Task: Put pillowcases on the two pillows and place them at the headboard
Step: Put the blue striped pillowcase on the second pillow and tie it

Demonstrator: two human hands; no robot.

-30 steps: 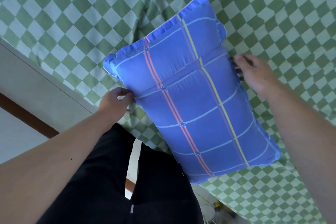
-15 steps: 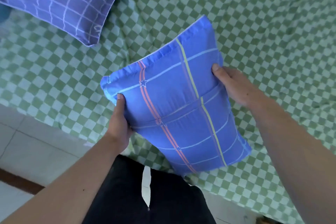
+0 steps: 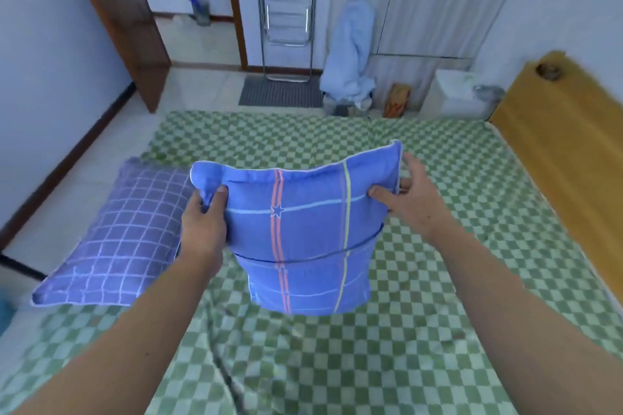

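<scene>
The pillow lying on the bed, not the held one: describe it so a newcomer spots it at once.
On the green checked bed, look to its left edge beside the floor. The pillow lies flat there, left of the left hand. Its purple case has a thin white grid, unlike the held blue pillow with its pink and yellow stripes.

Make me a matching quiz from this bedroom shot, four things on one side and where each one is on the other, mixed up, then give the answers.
Things:
1. striped blue pillow
2. grid-pattern pillow
3. metal rack
4. wooden headboard

Places:
A. lying on the bed's left edge
B. along the bed's right side
C. held up by the left hand and right hand
D. standing against the far wall

Pairs: 1-C, 2-A, 3-D, 4-B
</scene>
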